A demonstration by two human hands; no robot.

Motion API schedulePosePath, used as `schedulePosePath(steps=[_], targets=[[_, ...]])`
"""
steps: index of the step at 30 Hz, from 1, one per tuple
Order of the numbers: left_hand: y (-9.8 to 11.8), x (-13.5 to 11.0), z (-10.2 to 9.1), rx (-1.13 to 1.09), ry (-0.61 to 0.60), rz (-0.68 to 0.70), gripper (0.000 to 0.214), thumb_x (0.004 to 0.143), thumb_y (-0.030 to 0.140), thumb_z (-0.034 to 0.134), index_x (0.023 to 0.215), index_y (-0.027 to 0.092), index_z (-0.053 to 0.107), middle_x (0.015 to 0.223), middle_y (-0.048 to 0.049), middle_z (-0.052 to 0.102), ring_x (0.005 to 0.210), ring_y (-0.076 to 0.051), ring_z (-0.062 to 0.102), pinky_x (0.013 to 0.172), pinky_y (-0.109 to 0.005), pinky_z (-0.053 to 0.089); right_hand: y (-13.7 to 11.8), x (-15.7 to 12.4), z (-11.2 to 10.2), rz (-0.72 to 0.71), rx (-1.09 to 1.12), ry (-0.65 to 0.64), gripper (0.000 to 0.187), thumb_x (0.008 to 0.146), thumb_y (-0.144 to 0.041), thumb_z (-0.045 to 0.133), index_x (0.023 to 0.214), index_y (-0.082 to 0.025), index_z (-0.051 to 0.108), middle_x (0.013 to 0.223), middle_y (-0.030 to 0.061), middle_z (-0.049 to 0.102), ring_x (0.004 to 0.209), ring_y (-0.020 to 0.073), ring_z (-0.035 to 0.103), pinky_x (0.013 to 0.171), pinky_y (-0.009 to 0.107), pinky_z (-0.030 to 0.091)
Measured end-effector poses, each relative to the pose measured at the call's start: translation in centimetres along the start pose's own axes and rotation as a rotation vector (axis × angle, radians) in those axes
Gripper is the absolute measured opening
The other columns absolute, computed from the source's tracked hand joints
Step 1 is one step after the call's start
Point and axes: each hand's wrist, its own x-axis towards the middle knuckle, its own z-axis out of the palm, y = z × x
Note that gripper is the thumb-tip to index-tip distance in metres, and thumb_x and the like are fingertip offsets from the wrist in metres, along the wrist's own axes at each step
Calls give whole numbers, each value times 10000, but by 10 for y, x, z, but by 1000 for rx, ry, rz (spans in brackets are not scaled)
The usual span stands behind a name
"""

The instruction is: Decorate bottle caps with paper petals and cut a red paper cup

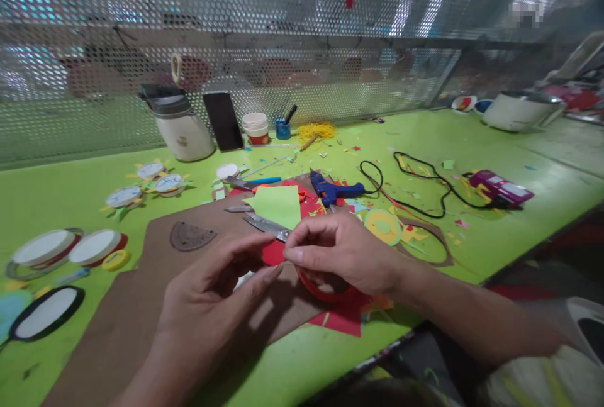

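Lower centre: the right hand (pixel 340 256) pinches a red piece (pixel 274 253) between its fingertips. The left hand (pixel 212 300) brackets it with thumb and forefinger, grip unclear. A red ring (pixel 330 297) lies beneath. Finished discs (pixel 94 246) at left suggest work well advanced, with this piece still unfinished. Upper centre: a white cup (pixel 255 125), contents hidden, and a blue pot (pixel 282 130) holding a dark tool (pixel 291 112).

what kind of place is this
Probably a craft workbench in a workshop: a glue gun, scissors and paper scraps lie on the green table, backed by a metal mesh screen. The right hand pinches a red paper piece, the left hand beside it.
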Motion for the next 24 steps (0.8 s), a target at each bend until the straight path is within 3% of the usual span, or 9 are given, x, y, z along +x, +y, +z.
schedulePosePath(steps=[5,9,14,18,24], targets=[[1,5,-10,-161,-67,-102,409,654,207,811,1045,275,713,859,-15,694,755,-181,662,658,-260,540,2,2,-2,-17,-7,35,229,754,-355,749,764,-162,625,525,-70,537,440,50,429,418,177,302],[1,9,-19,-311,-159,-222,296,683,193,747,974,234,721,906,-57,701,775,-209,669,650,-287,540,3,5,-5,-35,-2,35,271,696,-354,804,752,-150,633,563,-59,560,480,53,465,474,187,361],[6,5,-12,-313,-113,-304,200,669,176,734,863,220,712,838,-49,692,732,-200,663,661,-307,552,6,6,-8,-37,-43,39,280,709,-384,792,770,-152,648,587,-46,571,499,65,471,483,202,358],[6,5,-5,-324,-52,-302,114,690,195,737,800,191,706,784,-41,675,697,-149,628,625,-236,527,9,7,-11,-45,-100,37,261,727,-374,784,804,-157,661,620,-37,591,531,69,491,516,207,378],[-2,8,-8,-349,-115,-342,155,677,262,782,774,183,690,750,-52,651,740,-187,617,650,-288,533,9,7,-12,-17,-137,50,306,751,-442,757,810,-160,656,610,-32,591,522,73,491,503,208,367]])
